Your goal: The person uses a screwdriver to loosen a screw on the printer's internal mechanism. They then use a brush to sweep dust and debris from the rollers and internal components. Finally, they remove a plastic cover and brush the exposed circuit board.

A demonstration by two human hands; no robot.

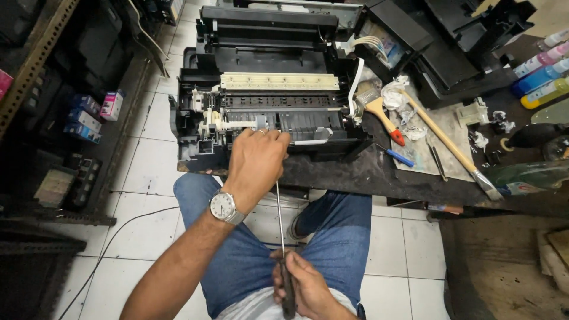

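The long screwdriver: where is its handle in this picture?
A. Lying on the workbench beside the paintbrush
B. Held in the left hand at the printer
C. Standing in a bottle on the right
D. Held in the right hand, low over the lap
D: the right hand is closed round the dark handle of the screwdriver, whose thin shaft runs up to the left hand at the opened printer.

The opened plastic printer body [267, 112] is black, with a cream ribbed strip across its top and white gears at its left. The long metal screwdriver [281, 237] has a silver shaft and a dark handle. The round wristwatch [223, 206] shows a white dial on a silver band. The denim jeans [332, 231] are blue. The worn counter [379, 178] is black; the tiled floor [148, 166] is white with dark grout lines. The flat paintbrush [379, 112] has a tan handle tipped red.
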